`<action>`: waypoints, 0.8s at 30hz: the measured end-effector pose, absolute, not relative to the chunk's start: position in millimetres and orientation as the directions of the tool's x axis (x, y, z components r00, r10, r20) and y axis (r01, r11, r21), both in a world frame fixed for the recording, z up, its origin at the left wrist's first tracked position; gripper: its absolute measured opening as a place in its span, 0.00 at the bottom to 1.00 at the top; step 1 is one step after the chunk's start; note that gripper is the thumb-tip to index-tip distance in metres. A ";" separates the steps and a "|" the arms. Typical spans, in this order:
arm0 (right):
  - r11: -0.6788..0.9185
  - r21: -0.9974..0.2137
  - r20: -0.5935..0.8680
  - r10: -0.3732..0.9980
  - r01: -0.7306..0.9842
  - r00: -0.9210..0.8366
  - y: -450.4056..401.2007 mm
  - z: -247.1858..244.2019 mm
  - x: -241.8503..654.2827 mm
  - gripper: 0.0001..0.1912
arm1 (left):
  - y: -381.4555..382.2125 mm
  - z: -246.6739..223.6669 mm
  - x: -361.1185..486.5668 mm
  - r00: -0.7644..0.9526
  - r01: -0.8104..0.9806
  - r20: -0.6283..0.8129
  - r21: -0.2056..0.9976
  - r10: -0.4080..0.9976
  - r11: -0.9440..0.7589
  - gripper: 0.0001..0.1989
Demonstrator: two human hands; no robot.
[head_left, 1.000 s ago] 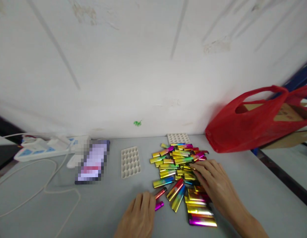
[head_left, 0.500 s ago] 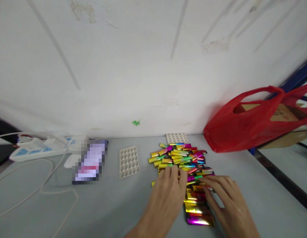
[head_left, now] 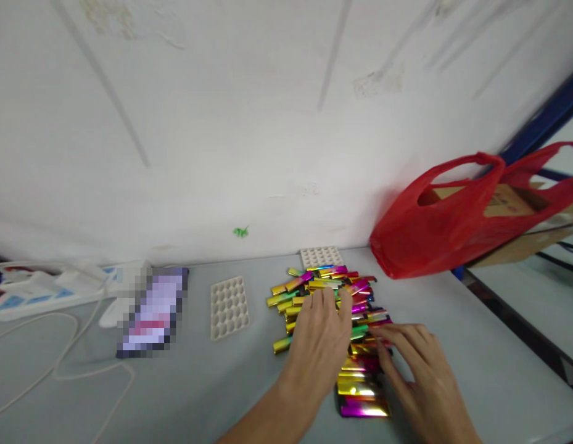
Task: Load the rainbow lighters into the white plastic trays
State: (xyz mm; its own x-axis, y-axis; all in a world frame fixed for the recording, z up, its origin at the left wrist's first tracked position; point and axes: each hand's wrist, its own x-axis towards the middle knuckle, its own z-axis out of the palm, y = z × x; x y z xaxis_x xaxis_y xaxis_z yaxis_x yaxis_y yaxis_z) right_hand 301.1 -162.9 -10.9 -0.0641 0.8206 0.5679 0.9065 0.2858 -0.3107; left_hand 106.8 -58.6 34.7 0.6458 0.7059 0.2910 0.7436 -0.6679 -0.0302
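Note:
A loose pile of shiny multicoloured lighters (head_left: 286, 288) covers the grey table. Nearer to me, several more lie side by side in a row (head_left: 362, 387). My left hand (head_left: 321, 327) is over the pile, fingers bent down into it; its fingertips are hidden behind the hand. At the row's upper right end, my right hand (head_left: 413, 357) has thumb and index finger close together at the end of a green lighter (head_left: 359, 333), touching it.
Two white dimpled trays stand out, one left of the pile (head_left: 229, 307), one behind it (head_left: 321, 256). A phone (head_left: 156, 311), power strip (head_left: 59, 296) and white cables lie left. A red bag (head_left: 434, 228) with cardboard leans at the back right.
My left hand has reached farther up over the pile, away from the row. My right hand stays beside the row's end. The view has shifted slightly, moving the table objects left.

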 end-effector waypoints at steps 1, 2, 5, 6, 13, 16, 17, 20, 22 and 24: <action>0.286 -0.322 0.571 0.819 0.903 -0.056 -162.2 -10.0 299.5 0.11 | -61.4 37.0 104.3 0.641 0.744 0.294 -0.012 0.709 -0.668 0.11; 0.283 -0.335 0.576 0.816 0.899 -0.043 -161.2 -8.8 298.0 0.11 | -64.0 38.5 102.2 0.643 0.739 0.296 0.003 0.707 -0.673 0.10; 0.256 -0.377 0.579 0.815 0.890 0.011 -156.7 -5.7 295.4 0.14 | -68.0 37.1 99.9 0.683 0.693 0.309 0.012 0.662 -0.720 0.08; 0.245 -0.390 0.574 0.819 0.888 0.026 -154.8 -5.3 295.5 0.15 | -67.9 34.6 100.3 0.702 0.671 0.317 0.002 0.637 -0.741 0.07; 0.214 -0.428 0.525 0.850 0.878 0.049 -145.9 -12.5 302.3 0.12 | -60.8 12.3 110.7 0.783 0.541 0.392 -0.047 0.482 -0.840 0.05; 0.208 -0.427 0.522 0.852 0.880 0.052 -145.3 -15.9 303.9 0.12 | -61.8 9.6 115.2 0.789 0.516 0.412 -0.040 0.456 -0.856 0.03; 0.208 -0.426 0.524 0.850 0.881 0.053 -145.2 -16.1 304.2 0.12 | -62.6 9.8 115.1 0.783 0.521 0.416 -0.032 0.463 -0.853 0.03; 0.216 -0.411 0.540 0.840 0.886 0.046 -146.1 -12.5 304.4 0.12 | -66.5 11.3 102.9 0.730 0.588 0.418 0.017 0.540 -0.808 0.04; 0.228 -0.394 0.559 0.828 0.890 0.035 -148.7 -7.0 301.6 0.12 | -70.8 11.1 81.4 0.671 0.657 0.409 0.060 0.619 -0.752 0.08; 0.264 -0.365 0.581 0.814 0.893 -0.003 -153.1 -0.5 293.9 0.12 | -76.9 8.6 51.0 0.611 0.715 0.389 0.103 0.689 -0.692 0.12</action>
State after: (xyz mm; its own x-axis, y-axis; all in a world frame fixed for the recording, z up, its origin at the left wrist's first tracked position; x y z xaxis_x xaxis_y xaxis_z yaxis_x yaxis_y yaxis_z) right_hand 293.9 -153.1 -0.5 -0.0032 0.8141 0.5808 0.8929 0.2638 -0.3648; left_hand 51.0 -76.9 8.6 0.6114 0.6893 0.3886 0.7146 -0.6919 0.1031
